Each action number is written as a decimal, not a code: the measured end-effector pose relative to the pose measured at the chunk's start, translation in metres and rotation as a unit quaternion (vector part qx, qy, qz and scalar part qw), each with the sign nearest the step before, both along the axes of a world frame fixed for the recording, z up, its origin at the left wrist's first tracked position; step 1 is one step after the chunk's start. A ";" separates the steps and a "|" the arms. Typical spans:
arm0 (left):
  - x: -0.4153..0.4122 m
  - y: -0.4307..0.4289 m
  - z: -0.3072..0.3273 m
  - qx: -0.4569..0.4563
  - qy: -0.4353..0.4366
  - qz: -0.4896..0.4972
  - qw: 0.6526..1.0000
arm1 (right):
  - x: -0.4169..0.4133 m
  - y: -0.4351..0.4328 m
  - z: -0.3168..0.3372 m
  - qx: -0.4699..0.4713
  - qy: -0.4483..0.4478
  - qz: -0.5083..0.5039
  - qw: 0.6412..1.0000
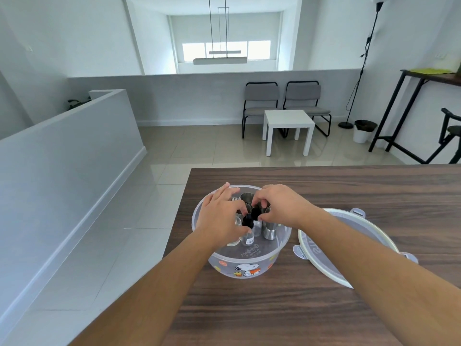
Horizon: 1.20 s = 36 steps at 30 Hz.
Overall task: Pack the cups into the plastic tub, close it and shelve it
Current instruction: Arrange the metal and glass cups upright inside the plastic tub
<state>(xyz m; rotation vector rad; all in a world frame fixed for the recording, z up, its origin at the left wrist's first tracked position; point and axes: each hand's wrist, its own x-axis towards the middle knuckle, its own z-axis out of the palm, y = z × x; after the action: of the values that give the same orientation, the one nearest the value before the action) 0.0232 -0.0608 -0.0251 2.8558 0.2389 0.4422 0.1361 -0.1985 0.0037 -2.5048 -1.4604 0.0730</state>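
In the head view, a dark wood-grain table [324, 308] fills the lower right of the frame, and its left edge runs down toward the lower middle. Behind it the room has a pale glossy tile floor, a low grey wall on the left, two grey chairs [284, 106] with a small white side table [288, 128] in the upper right, and a long lamp [219, 59] hanging at the top centre. The clear plastic tub [249, 265] stands upright near the table's left edge in the lower centre, its mouth open to the top. On its near wall there is a cartoon white dog sticker; the embossed writing on the bottom is not readable. Inside the tub stand the cups [268, 229], steel and glass, with their long axis vertical. The left hand [220, 216] pinches a small dark-topped glass piece [248, 236] with a barcode label. The right hand [282, 204] curls its fingers on another dark piece [256, 213] beside it. The lid [321, 245] lies just right of the tub, partly under the right forearm.
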 end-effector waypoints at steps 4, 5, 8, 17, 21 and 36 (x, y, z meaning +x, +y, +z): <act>0.001 0.000 -0.001 -0.003 -0.006 0.003 1.000 | -0.001 0.002 -0.001 -0.013 -0.009 0.003 1.000; 0.001 0.000 -0.002 -0.005 -0.007 0.004 1.000 | -0.001 0.003 -0.002 -0.013 -0.012 -0.001 1.000; 0.002 0.000 -0.004 -0.005 -0.011 0.004 1.000 | 0.001 0.004 -0.003 -0.012 -0.023 -0.006 1.000; 0.001 0.002 -0.002 -0.002 -0.008 0.008 1.000 | 0.000 0.003 -0.005 0.015 -0.025 -0.010 1.000; -0.004 0.003 0.005 -0.002 -0.002 0.010 1.000 | -0.001 -0.005 0.003 0.017 -0.013 -0.016 1.000; -0.010 -0.104 0.034 0.014 -0.099 -0.160 0.982 | -0.022 -0.140 0.028 0.134 0.032 -0.132 0.982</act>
<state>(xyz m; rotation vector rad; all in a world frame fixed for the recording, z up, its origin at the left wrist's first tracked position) 0.0136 -0.1650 0.0093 2.7777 -0.2610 0.6572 0.1143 -0.3380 0.0319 -2.4228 -1.0249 -0.0839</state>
